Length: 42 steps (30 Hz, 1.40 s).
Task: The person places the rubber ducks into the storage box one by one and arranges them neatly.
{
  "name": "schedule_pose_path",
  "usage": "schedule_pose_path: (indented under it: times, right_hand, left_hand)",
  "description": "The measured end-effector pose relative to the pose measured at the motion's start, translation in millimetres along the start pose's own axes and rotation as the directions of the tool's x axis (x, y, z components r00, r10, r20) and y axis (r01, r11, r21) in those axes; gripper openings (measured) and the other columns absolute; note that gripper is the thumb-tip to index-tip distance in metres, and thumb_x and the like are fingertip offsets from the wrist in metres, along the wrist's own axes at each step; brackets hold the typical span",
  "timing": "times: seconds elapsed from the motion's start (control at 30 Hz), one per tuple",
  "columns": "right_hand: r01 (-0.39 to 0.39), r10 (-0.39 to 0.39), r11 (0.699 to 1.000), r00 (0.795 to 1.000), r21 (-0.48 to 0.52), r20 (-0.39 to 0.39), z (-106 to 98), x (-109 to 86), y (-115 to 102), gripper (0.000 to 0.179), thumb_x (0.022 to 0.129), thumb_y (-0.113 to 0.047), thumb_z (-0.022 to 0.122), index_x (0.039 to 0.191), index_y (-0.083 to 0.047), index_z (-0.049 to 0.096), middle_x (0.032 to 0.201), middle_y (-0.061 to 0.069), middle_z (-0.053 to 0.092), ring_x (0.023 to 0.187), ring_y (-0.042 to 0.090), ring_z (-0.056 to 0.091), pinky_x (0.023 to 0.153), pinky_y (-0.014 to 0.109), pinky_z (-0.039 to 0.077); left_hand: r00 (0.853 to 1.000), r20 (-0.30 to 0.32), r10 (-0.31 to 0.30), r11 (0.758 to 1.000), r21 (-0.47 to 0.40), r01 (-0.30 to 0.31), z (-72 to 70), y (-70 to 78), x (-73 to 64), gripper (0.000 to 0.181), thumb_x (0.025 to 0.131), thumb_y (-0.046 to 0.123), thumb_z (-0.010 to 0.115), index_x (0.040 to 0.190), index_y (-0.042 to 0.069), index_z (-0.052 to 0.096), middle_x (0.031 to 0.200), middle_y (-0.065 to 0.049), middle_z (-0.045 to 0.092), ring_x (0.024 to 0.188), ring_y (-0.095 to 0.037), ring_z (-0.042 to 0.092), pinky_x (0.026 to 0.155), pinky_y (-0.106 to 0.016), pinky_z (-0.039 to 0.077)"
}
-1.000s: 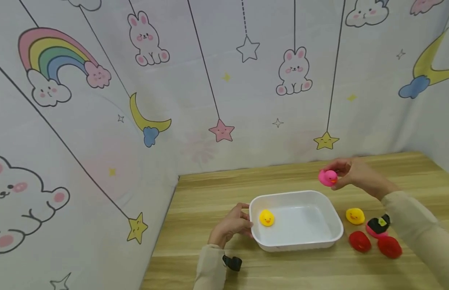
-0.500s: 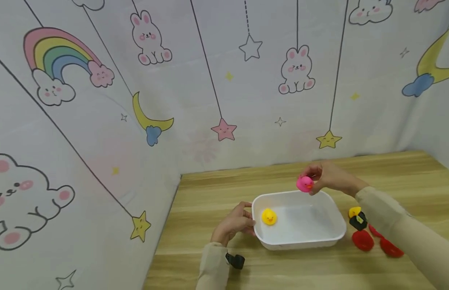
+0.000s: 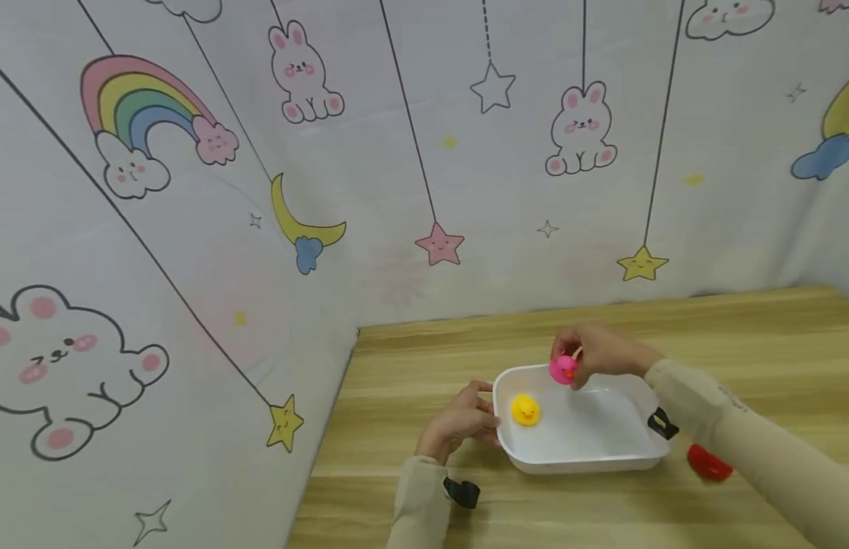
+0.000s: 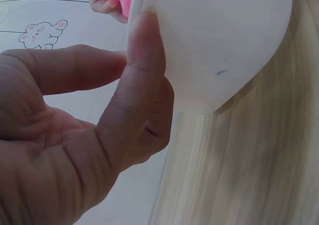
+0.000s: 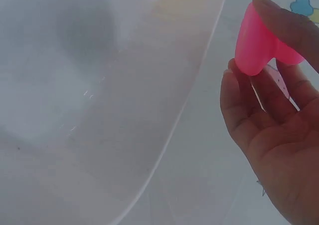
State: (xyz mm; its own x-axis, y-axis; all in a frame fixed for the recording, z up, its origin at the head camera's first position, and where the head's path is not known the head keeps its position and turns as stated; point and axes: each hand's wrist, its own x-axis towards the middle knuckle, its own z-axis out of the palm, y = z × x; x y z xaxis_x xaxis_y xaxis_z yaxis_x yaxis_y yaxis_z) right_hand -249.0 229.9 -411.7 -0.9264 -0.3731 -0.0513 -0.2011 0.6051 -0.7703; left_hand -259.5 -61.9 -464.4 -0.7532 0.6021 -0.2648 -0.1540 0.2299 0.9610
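Note:
My right hand (image 3: pixel 606 352) pinches a pink rubber duck (image 3: pixel 563 370) over the back rim of a white plastic tub (image 3: pixel 582 466). In the right wrist view, thumb and fingertips hold the pink duck (image 5: pixel 255 43) from either side, beside the tub's wall (image 5: pixel 134 135). My left hand (image 3: pixel 460 421) holds the tub's left edge. The left wrist view shows its thumb (image 4: pixel 146 45) against the tub's outer wall (image 4: pixel 214 40), other fingers bent behind it. A yellow rubber duck (image 3: pixel 526 410) sits inside the tub, towards the left.
A red rubber toy (image 3: pixel 709 463) lies on the wooden table (image 3: pixel 534 511), right of the tub, partly behind my right sleeve (image 3: pixel 754 427). Black camera mounts (image 3: pixel 462 493) sit at the wrists. A cloth wall (image 3: pixel 424 168) printed with rabbits and stars stands behind the table.
My right hand has carried the pink duck left and down, from beyond the tub's right end to its back rim. The right sleeve now covers most toys on the right. The left hand stays put.

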Motion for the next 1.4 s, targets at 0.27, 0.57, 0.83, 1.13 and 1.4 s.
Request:
schedule_pose_path:
  times: [0.27,0.57,0.83,1.13,1.4]
  right_hand:
    - [-0.007,0.008,0.991,1.0,-0.134,0.009,14.2,3.9,3.9,0.035,0.068,0.003,0.089,0.092,-0.012,0.068,0.091,-0.001,0.065,0.088,0.023,0.058,0.072,0.031,0.06]
    - [-0.031,0.041,0.957,0.999,-0.289,0.029,24.9,7.1,3.5,0.036,0.068,0.001,0.09,0.09,-0.015,0.067,0.089,-0.005,0.063,0.083,0.02,0.055,0.063,0.026,0.059]
    - [-0.031,0.066,0.914,0.995,-0.405,0.072,33.9,7.0,-1.3,0.036,0.069,-0.002,0.09,0.085,-0.018,0.062,0.081,-0.008,0.059,0.081,0.018,0.051,0.062,0.024,0.054]
    - [0.047,0.042,0.852,0.987,-0.522,0.158,43.0,10.9,3.5,0.04,0.068,0.005,0.086,0.079,-0.019,0.056,0.071,-0.008,0.052,0.068,0.014,0.049,0.056,0.023,0.047]
    - [0.01,0.112,0.835,0.976,-0.55,0.188,48.0,13.3,6.6,0.039,0.07,0.004,0.086,0.084,-0.018,0.057,0.075,-0.006,0.053,0.071,0.016,0.052,0.061,0.026,0.052]
  left_hand:
    - [1.0,-0.004,0.005,1.0,-0.003,-0.005,2.6,1.4,0.4,0.059,0.087,-0.016,0.06,0.14,-0.004,0.036,0.1,-0.021,0.056,0.062,-0.022,0.062,0.069,-0.047,0.065]
    - [1.0,-0.013,0.001,1.0,0.009,-0.001,0.6,3.5,-0.8,0.059,0.086,-0.017,0.061,0.139,-0.004,0.037,0.096,-0.018,0.056,0.061,-0.021,0.062,0.071,-0.05,0.064]
    - [1.0,-0.023,0.008,1.0,0.015,-0.008,2.7,0.4,-0.4,0.058,0.087,-0.017,0.061,0.139,-0.003,0.038,0.099,-0.02,0.057,0.062,-0.023,0.062,0.071,-0.051,0.064]
    - [1.0,-0.014,0.02,1.0,0.011,-0.02,4.3,-0.8,-2.1,0.059,0.086,-0.016,0.06,0.139,-0.003,0.038,0.1,-0.022,0.057,0.061,-0.022,0.062,0.07,-0.051,0.064]
    - [1.0,-0.018,0.007,1.0,0.015,-0.007,3.4,1.1,-2.4,0.059,0.087,-0.016,0.06,0.14,-0.003,0.038,0.098,-0.019,0.055,0.062,-0.022,0.061,0.07,-0.05,0.064]
